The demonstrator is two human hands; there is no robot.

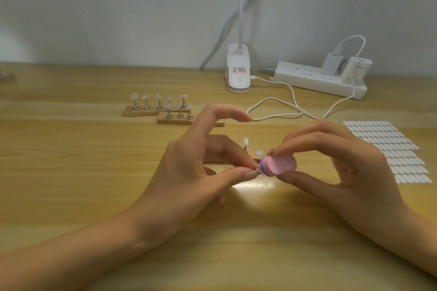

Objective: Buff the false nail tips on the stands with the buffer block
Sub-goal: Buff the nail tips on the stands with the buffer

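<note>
Pinching a small stand (257, 170) between the thumb and a curled finger of our left hand (189, 168), we hold it low over the table (71, 172), with that hand's index finger lifted straight and touching nothing. Our right hand (354, 168) grips the pink buffer block (282, 165), with several fingertips on its upper face and the thumb under it.

The relation that matters is at the meeting point. The block's purple-edged end lies right against our left fingertips (249, 174), and its long axis runs from there back towards the right palm, roughly across us. The nail tip on the pinched stand is covered by that end of the block, so we cannot tell how it is tilted or whether the block truly touches it. We judge that the next stroke would slide the block along its own length, away from and back to the left fingertips, while the left pinch stays firm. The right hand is the one placed to move.

Just beyond our left fingertips another stand (246, 142) stands upright beside a small disc (259, 153). The two rows of stands (163, 107) on wooden bases wait farther out, past the raised index finger.
</note>
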